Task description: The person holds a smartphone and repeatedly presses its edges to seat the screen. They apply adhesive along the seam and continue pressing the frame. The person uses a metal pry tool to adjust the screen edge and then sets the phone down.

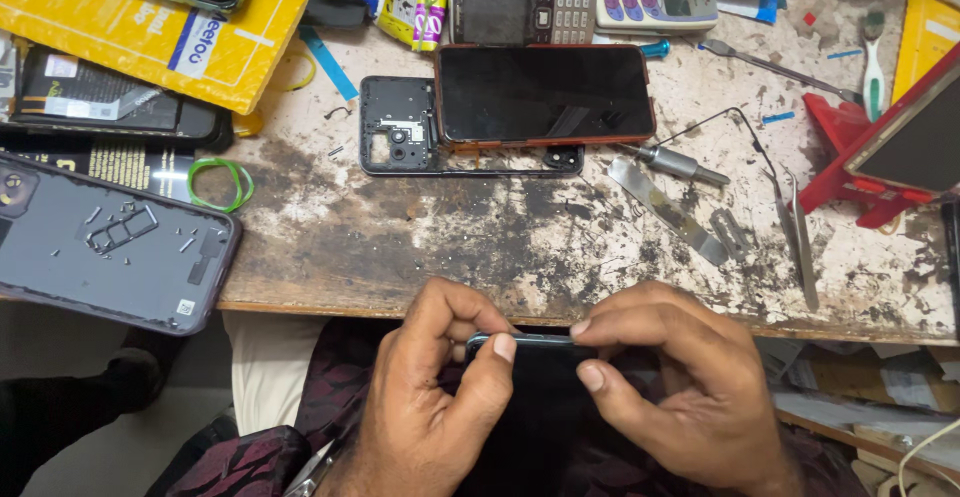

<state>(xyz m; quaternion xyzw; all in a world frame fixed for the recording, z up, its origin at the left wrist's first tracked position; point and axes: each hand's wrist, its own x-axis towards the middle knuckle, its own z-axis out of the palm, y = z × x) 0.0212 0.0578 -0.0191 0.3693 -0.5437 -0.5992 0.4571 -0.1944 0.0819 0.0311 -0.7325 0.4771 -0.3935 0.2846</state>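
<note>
You hold the dark phone lengthwise toward you, both hands' fingers pinching its far top edge, below the surface.

Flat yellow box with a blue-white label at upper left; dark phone screen centre, red-framed; small grey screen on the white keypad phone; yellow tube beside it

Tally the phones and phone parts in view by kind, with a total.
Smartphones with dark screens: 2, one in the hands, one on the bench
Keypad phones: 2
Back covers: 1
Bare frames: 1
Total: 6
</note>
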